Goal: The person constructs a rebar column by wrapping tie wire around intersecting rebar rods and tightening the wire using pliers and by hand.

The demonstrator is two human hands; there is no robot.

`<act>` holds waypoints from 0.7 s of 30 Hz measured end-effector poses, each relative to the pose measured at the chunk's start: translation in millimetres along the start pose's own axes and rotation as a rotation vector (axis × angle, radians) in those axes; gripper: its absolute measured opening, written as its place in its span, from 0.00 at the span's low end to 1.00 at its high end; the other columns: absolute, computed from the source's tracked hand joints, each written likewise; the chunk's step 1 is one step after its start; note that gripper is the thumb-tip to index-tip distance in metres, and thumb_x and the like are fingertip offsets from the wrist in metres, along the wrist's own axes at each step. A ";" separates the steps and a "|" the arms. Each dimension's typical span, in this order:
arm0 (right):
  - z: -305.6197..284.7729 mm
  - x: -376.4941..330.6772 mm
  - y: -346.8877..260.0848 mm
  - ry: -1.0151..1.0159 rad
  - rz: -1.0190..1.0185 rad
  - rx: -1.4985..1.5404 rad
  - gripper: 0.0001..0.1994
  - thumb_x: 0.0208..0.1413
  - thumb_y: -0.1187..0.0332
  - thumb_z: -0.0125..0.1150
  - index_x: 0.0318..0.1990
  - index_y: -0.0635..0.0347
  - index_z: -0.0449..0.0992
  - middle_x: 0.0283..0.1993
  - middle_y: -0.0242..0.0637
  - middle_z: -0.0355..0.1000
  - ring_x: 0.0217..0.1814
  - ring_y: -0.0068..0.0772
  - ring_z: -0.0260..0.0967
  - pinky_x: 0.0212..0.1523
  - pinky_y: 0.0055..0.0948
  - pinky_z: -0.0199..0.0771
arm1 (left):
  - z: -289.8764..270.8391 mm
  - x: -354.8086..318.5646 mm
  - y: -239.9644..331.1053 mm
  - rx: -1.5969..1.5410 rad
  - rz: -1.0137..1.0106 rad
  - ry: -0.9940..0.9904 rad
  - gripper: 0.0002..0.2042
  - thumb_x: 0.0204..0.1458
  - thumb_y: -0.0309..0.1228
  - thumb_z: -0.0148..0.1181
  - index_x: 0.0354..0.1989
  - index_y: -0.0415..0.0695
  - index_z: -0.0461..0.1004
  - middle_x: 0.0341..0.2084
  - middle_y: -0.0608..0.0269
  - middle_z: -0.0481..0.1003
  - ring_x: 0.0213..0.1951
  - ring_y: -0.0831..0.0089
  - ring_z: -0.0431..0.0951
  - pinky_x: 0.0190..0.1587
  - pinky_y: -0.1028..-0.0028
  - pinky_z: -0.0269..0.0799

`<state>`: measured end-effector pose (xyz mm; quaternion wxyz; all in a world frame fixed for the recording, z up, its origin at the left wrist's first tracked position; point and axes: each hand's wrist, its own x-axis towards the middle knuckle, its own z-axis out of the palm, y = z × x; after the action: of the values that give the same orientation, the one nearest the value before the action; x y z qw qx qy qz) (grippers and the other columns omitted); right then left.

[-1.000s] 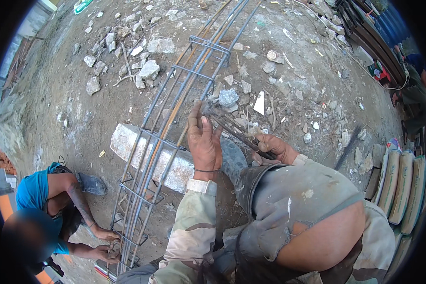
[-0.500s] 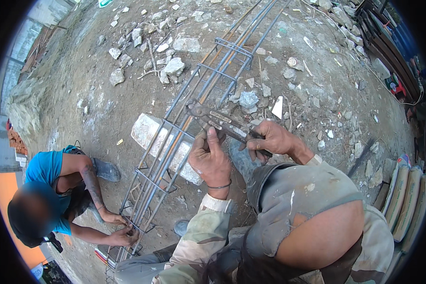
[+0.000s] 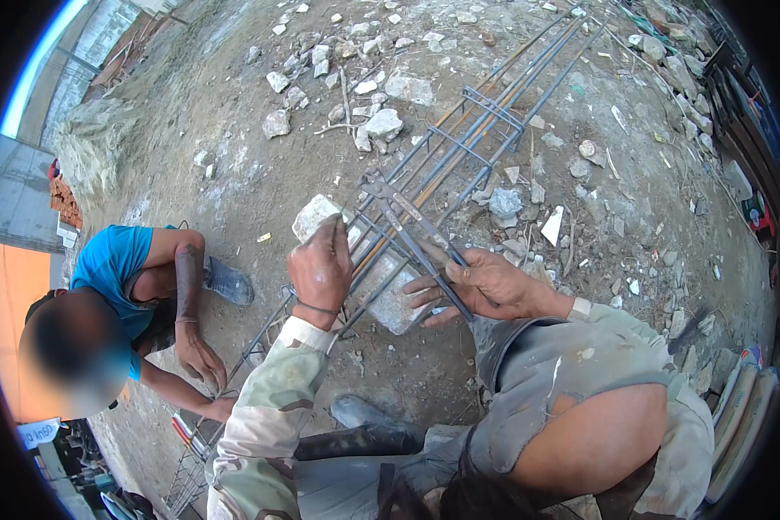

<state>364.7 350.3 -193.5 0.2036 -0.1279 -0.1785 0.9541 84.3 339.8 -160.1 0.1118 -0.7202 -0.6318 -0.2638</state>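
Note:
A long rebar cage of straight bars and square stirrups runs from the upper right to the lower left, resting across a pale stone block. Over its bars lie steel pincers, their handles spread apart and jaws toward the far side. My right hand holds the handles from the near end, some fingers stretched out loosely. On the cage's left side, beside a stirrup, my left hand is closed, fingertips pinched together. Whatever it pinches is too small to make out.
At the left, a co-worker in a blue shirt crouches with both hands by the cage's lower end. Broken stones litter the dirt beyond. Stacked bags stand at the right, near dark metal beams.
My left hand has left the pincers and moved left to the cage's edge. The pincers' handles have spread in my right hand. The co-worker's near hands have shifted; the view has turned.

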 end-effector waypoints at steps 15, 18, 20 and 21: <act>-23.8 9.3 1.4 0.020 -0.133 -0.813 0.36 0.67 0.56 0.62 0.78 0.51 0.53 0.63 0.44 0.70 0.63 0.39 0.71 0.58 0.45 0.74 | 42.3 46.6 -49.2 -0.754 -0.920 0.304 0.11 0.65 0.28 0.58 0.37 0.30 0.80 0.29 0.51 0.84 0.33 0.66 0.87 0.35 0.70 0.82; 4.3 12.1 -10.4 0.177 -0.323 -1.473 0.37 0.65 0.57 0.65 0.77 0.51 0.55 0.41 0.36 0.77 0.42 0.37 0.78 0.44 0.40 0.76 | 2.1 57.6 -99.4 -0.851 -0.886 0.416 0.11 0.66 0.27 0.58 0.41 0.29 0.80 0.35 0.50 0.84 0.34 0.68 0.86 0.38 0.73 0.83; 1.9 5.0 -14.5 0.224 -0.429 -1.824 0.37 0.59 0.58 0.69 0.75 0.52 0.62 0.42 0.39 0.73 0.38 0.39 0.75 0.42 0.39 0.76 | 2.5 65.8 -84.7 -0.918 -0.816 0.324 0.11 0.66 0.28 0.58 0.44 0.30 0.81 0.37 0.49 0.84 0.34 0.68 0.86 0.38 0.73 0.84; -0.8 8.6 -11.2 0.221 -0.427 -1.822 0.37 0.59 0.58 0.69 0.75 0.52 0.62 0.42 0.39 0.73 0.38 0.39 0.75 0.42 0.39 0.76 | -0.2 68.4 -70.4 -1.020 -0.864 0.100 0.12 0.65 0.30 0.61 0.46 0.32 0.80 0.38 0.52 0.84 0.37 0.70 0.86 0.40 0.74 0.83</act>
<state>361.2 363.8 -191.3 0.2114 -0.2921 -0.8553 0.3720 20.4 410.4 -136.4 -0.3290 -0.3519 -0.6538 -0.5834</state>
